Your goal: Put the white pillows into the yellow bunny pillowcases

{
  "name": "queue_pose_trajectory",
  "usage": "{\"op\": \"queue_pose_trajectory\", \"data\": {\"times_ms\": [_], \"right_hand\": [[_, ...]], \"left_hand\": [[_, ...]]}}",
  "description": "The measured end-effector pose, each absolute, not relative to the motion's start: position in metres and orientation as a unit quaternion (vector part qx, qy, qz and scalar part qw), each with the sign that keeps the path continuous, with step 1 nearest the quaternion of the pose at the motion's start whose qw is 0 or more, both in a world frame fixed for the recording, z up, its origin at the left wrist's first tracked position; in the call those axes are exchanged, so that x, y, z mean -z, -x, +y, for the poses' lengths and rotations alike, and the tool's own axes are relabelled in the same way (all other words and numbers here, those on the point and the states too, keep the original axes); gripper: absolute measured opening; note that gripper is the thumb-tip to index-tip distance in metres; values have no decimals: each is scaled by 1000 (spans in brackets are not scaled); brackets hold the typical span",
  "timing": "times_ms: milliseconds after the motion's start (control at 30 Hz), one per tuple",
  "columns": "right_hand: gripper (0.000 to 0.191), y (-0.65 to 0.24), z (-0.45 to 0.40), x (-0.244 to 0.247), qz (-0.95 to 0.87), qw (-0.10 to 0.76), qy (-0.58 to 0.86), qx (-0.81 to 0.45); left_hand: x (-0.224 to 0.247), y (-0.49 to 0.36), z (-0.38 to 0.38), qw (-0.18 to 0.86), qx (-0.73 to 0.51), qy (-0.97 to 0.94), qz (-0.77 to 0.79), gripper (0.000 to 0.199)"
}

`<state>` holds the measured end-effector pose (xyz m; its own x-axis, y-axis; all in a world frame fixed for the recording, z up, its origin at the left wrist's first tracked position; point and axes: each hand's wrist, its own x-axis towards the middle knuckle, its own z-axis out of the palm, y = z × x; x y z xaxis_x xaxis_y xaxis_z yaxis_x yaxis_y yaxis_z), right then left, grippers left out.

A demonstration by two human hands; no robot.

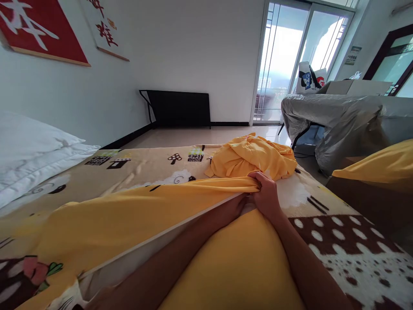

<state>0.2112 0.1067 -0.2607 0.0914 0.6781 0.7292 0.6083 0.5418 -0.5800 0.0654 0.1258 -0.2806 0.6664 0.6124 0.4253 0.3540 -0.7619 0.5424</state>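
A long piece of yellow cloth (129,204) stretches from the lower left to my hands, its pale edge running along my left forearm. My right hand (267,193) is closed on the cloth's far end, thumb and fingers pinching the gathered fabric. My left hand (242,201) lies just beside it, under the cloth's edge; its fingers are mostly hidden. Between my forearms bulges a smooth yellow surface (232,262), and I cannot tell whether it belongs to the same cloth. Just beyond my hands, a crumpled heap of yellow cloth (253,155) rests on the patterned blanket (148,161).
White pillows (35,142) lie at the left. More yellow fabric (383,161) sits on a brown box at the right. Behind it stands a plastic-covered table (351,105) with boxes and a bag. A black folded panel (180,108) leans against the far wall.
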Motion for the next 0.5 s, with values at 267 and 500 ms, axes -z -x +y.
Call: {"op": "queue_pose_trajectory", "data": {"times_ms": [267, 500], "right_hand": [[31, -211, 105, 260, -667, 558, 492, -40], [31, -212, 105, 261, -667, 548, 502, -47]], "left_hand": [[285, -63, 127, 171, -310, -868, 348, 42], [283, -63, 127, 172, -301, -856, 384, 40]]}}
